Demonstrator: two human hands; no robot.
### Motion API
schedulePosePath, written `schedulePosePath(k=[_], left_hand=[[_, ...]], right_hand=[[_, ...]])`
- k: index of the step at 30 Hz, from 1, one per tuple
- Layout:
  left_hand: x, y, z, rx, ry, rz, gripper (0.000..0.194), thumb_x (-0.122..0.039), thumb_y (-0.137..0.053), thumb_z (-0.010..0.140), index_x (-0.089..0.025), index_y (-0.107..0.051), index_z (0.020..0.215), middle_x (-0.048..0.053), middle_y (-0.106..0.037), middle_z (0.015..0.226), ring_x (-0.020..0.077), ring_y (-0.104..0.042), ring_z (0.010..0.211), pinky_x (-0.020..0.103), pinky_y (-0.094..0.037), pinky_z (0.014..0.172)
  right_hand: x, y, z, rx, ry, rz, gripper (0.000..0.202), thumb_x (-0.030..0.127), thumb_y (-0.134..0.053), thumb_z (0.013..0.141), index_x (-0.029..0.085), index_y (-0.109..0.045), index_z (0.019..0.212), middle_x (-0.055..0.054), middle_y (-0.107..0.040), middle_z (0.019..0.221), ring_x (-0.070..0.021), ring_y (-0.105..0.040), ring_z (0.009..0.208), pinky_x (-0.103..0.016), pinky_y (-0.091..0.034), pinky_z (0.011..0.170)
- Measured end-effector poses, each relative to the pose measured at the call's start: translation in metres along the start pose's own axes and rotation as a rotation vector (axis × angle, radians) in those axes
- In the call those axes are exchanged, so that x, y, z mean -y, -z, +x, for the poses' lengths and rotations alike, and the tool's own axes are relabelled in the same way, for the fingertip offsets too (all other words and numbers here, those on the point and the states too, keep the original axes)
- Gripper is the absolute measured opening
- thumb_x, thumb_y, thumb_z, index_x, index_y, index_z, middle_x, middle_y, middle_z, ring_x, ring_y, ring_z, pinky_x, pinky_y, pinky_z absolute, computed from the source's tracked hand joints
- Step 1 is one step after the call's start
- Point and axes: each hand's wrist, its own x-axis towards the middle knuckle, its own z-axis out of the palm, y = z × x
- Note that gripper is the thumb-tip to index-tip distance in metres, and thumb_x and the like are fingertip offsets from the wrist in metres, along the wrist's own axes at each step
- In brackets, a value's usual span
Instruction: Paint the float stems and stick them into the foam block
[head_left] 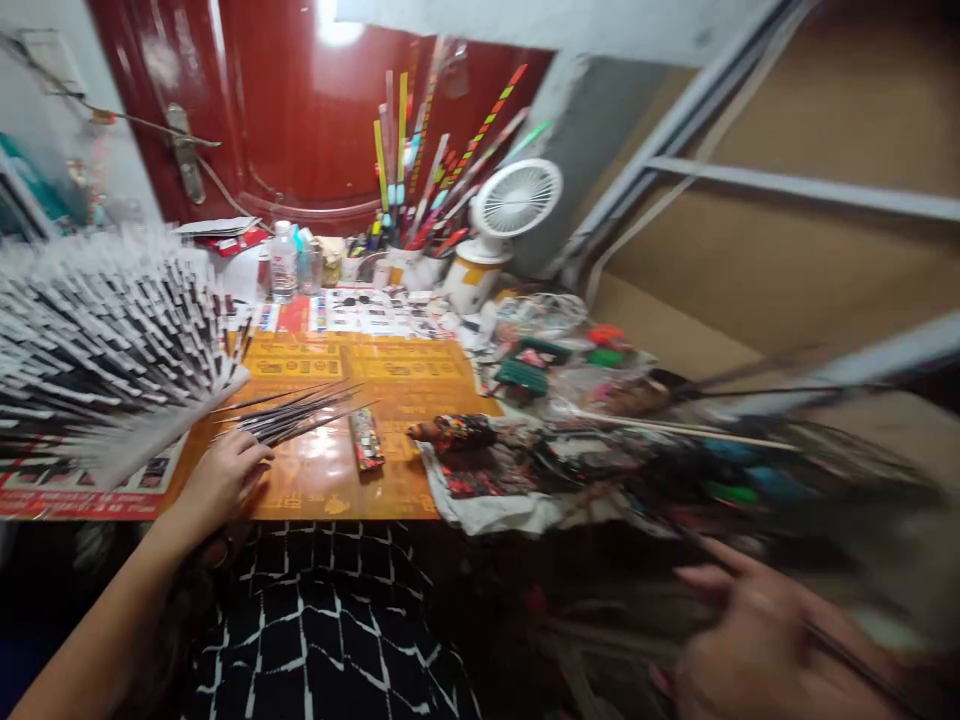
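My left hand [223, 468] rests on the table's orange top, its fingers slightly bent and lying against the near ends of a loose bundle of thin dark sticks [296, 412]. No stick is plainly gripped there. At the lower right, blurred by motion, my right hand [769, 630] is closed around a thin dark stick [862, 668] that slants through the grip. A small, colourful patterned box [367, 440] lies right of the bundle. Farther right, a paint-stained bottle [454, 432] lies on its side on a stained cloth [487, 505].
A wide rack of black-and-white sticks [112, 350] fills the left side. Behind the table top [405, 370] stand a white fan [517, 200], a clear bottle [283, 262] and cups of colourful rods [405, 265]. Blurred clutter and plastic bags [585, 360] cover the right.
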Motion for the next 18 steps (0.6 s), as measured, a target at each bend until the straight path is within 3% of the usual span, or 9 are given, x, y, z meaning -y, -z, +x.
schedulePosePath(k=[3,7,12,18], left_hand=[[0.0,-0.028,0.036,-0.088,-0.034,0.177,0.023,-0.028,-0.048,0.096,-0.024,-0.071,0.102,0.01,-0.063,0.095,0.0284,-0.055,0.093,0.04,-0.048,0.083],[0.016,-0.052,0.059,-0.147,-0.076,0.288,0.032,-0.037,-0.041,0.1,-0.023,-0.07,0.101,0.009,-0.058,0.089,0.0288,-0.052,0.088,0.039,-0.045,0.077],[0.034,-0.06,0.059,-0.217,-0.133,0.365,0.041,-0.041,-0.034,0.102,-0.02,-0.069,0.098,0.01,-0.059,0.09,0.0295,-0.052,0.088,0.04,-0.042,0.077],[0.034,-0.057,0.058,-0.333,-0.179,0.339,0.036,-0.044,-0.035,0.102,-0.022,-0.062,0.093,0.009,-0.063,0.088,0.0302,-0.055,0.088,0.043,-0.044,0.08]], right_hand=[[0.003,0.004,0.015,0.005,0.078,-0.126,0.052,0.06,-0.052,0.093,0.014,-0.076,0.093,-0.011,-0.069,0.074,-0.0217,-0.064,0.071,-0.039,-0.049,0.074],[0.0,0.006,0.032,0.059,0.115,-0.191,0.052,0.061,-0.045,0.096,0.017,-0.073,0.087,-0.008,-0.071,0.08,-0.0212,-0.066,0.079,-0.037,-0.05,0.081],[-0.008,0.002,0.04,0.087,0.088,-0.199,0.049,0.058,-0.045,0.098,0.018,-0.072,0.091,-0.004,-0.068,0.074,-0.0193,-0.064,0.073,-0.033,-0.049,0.075],[-0.02,0.0,0.057,-0.053,0.119,-0.251,0.044,0.052,-0.044,0.098,0.018,-0.07,0.087,-0.004,-0.067,0.072,-0.0178,-0.064,0.071,-0.03,-0.049,0.075]])
